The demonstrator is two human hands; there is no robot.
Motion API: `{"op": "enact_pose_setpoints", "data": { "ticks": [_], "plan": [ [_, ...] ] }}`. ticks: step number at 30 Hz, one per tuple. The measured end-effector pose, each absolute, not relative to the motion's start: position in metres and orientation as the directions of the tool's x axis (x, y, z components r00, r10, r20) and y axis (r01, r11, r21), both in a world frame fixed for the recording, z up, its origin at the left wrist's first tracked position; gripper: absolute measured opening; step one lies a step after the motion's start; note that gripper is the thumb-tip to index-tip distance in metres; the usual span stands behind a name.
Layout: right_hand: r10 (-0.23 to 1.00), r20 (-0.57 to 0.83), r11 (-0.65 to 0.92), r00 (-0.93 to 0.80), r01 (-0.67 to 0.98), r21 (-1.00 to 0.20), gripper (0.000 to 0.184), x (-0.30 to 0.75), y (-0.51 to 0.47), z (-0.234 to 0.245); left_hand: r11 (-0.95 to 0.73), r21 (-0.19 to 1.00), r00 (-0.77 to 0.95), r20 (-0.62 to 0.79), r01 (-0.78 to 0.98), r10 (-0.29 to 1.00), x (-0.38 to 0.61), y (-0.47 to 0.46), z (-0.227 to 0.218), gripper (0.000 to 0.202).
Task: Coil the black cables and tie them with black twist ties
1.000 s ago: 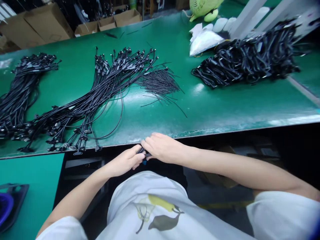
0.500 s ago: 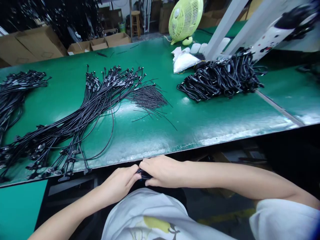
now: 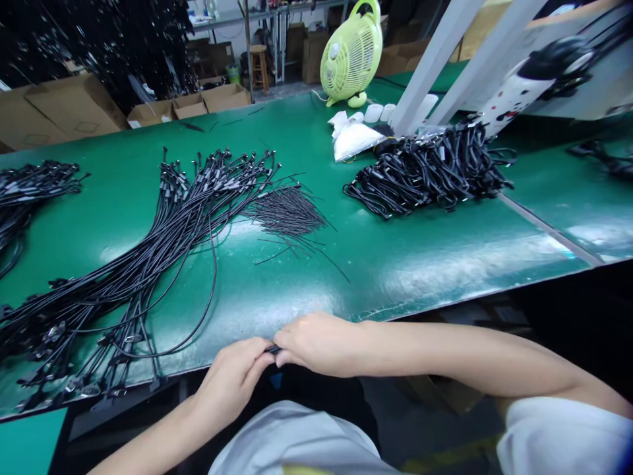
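My left hand (image 3: 232,386) and my right hand (image 3: 316,343) meet just below the front edge of the green table (image 3: 405,257). Both are closed around a small black piece (image 3: 273,349) pinched between their fingertips; most of it is hidden by the fingers. On the table ahead of my left hand lies a long fanned bundle of black cables (image 3: 148,257) with connectors at both ends. Beside it sits a loose bunch of thin black ties (image 3: 287,214).
A heap of coiled black cables (image 3: 430,171) lies at the right rear beside a white plastic bag (image 3: 353,138). A green desk fan (image 3: 351,56) stands at the back. More cables (image 3: 27,191) lie at the far left. Cardboard boxes (image 3: 74,109) line the back edge.
The view has tilted upward, showing more of the table's far side and the fan. My hands stay together at the table edge, still pinching the small black piece.
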State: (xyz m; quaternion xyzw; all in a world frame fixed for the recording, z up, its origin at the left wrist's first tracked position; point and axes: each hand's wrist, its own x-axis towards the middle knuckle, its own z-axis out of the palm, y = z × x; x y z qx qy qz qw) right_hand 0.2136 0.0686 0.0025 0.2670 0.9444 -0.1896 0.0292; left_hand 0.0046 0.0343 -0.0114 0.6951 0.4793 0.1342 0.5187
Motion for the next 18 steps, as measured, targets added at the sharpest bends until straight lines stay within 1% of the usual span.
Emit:
{"op": "enact_pose_setpoints", "data": {
  "ticks": [1,2,4,6,7,8,9,10,11,12,13,14,15,16,18],
  "plan": [
    [0.509,-0.157,0.768,-0.846,0.529,-0.362,0.035,0.212,0.072,-0.001,-0.011,0.844,0.497,-0.305,0.536,0.813,0.004,0.038,-0.011,0.026],
    [0.515,-0.126,0.773,-0.848,0.523,-0.359,0.032,0.210,0.074,-0.004,0.018,0.854,0.500,-0.321,0.520,0.804,0.004,0.041,-0.011,0.029],
    [0.500,-0.018,0.823,-0.866,0.481,-0.302,0.027,0.206,0.078,-0.010,0.128,0.888,0.537,-0.376,0.443,0.755,0.003,0.048,-0.011,0.036],
    [0.452,0.062,0.870,-0.890,0.424,-0.252,0.026,0.206,0.085,-0.011,0.230,0.901,0.566,-0.414,0.369,0.713,0.000,0.052,-0.015,0.041],
    [0.442,0.082,0.875,-0.893,0.409,-0.259,0.028,0.209,0.090,-0.011,0.268,0.900,0.561,-0.425,0.343,0.710,-0.002,0.053,-0.017,0.043],
    [0.463,0.101,0.861,-0.881,0.420,-0.287,0.030,0.215,0.095,-0.010,0.299,0.899,0.539,-0.433,0.322,0.722,-0.005,0.053,-0.020,0.044],
    [0.522,0.124,0.825,-0.844,0.463,-0.324,0.032,0.224,0.102,-0.008,0.329,0.897,0.502,-0.439,0.295,0.746,-0.008,0.053,-0.023,0.044],
    [0.617,0.149,0.762,-0.773,0.539,-0.358,0.034,0.235,0.108,-0.008,0.357,0.898,0.450,-0.439,0.257,0.778,-0.012,0.052,-0.025,0.043],
    [0.731,0.167,0.667,-0.662,0.640,-0.380,0.034,0.249,0.114,-0.009,0.382,0.900,0.390,-0.436,0.210,0.811,-0.017,0.052,-0.028,0.042],
    [0.837,0.176,0.543,-0.518,0.747,-0.383,0.032,0.264,0.120,-0.011,0.402,0.902,0.329,-0.431,0.157,0.840,-0.021,0.051,-0.030,0.040],
    [0.913,0.170,0.407,-0.370,0.835,-0.370,0.029,0.279,0.124,-0.014,0.415,0.904,0.270,-0.427,0.103,0.863,-0.025,0.051,-0.032,0.039],
    [0.957,0.145,0.286,-0.250,0.892,-0.350,0.025,0.292,0.127,-0.019,0.423,0.905,0.225,-0.423,0.055,0.878,-0.027,0.052,-0.033,0.037],
    [0.979,0.109,0.198,-0.171,0.922,-0.332,0.022,0.302,0.129,-0.024,0.427,0.904,0.198,-0.422,0.018,0.885,-0.028,0.052,-0.035,0.037],
    [0.989,0.069,0.144,-0.129,0.935,-0.323,0.018,0.309,0.131,-0.029,0.426,0.905,0.190,-0.417,-0.006,0.889,-0.028,0.052,-0.037,0.036],
    [0.994,0.005,0.106,-0.111,0.940,-0.323,0.012,0.313,0.135,-0.037,0.416,0.909,0.206,-0.402,-0.029,0.892,-0.024,0.054,-0.039,0.035]
  ]
}}
